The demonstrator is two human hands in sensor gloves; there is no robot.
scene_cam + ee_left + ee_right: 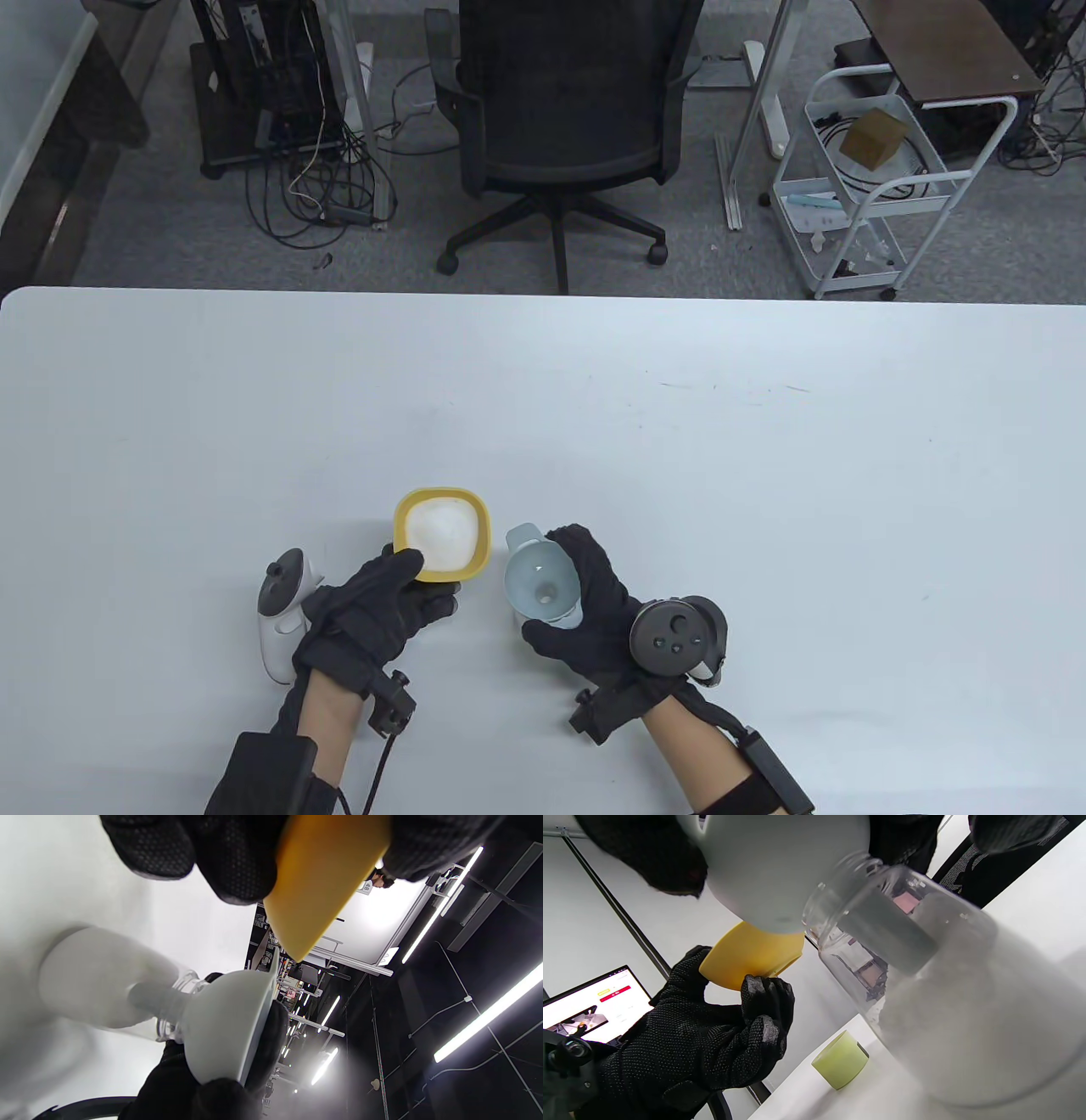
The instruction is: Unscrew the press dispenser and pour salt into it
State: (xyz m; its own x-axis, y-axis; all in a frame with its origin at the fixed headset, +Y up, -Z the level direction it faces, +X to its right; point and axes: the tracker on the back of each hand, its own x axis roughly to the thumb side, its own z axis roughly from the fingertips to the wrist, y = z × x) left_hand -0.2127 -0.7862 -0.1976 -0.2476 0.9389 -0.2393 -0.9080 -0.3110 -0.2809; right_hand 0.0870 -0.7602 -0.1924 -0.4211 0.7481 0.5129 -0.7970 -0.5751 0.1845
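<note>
My left hand (424, 584) holds a yellow bowl (443, 533) of white salt (439, 526), level and off the table, just left of the funnel. My right hand (553, 587) grips a pale blue funnel (543, 581) that sits in the neck of the clear dispenser bottle (946, 993). The bottle stands on the table and has white salt in its lower part. In the left wrist view the bowl's corner (322, 878) hangs close to the funnel's rim (229, 1022). The right wrist view shows the bowl (751, 955) in my left hand (712, 1043) behind the funnel (780, 870).
A pale green cap (840, 1058) stands on the white table (764, 475) behind the bottle, seen only in the right wrist view. An office chair (564, 110) and a white cart (874, 170) stand beyond the table's far edge.
</note>
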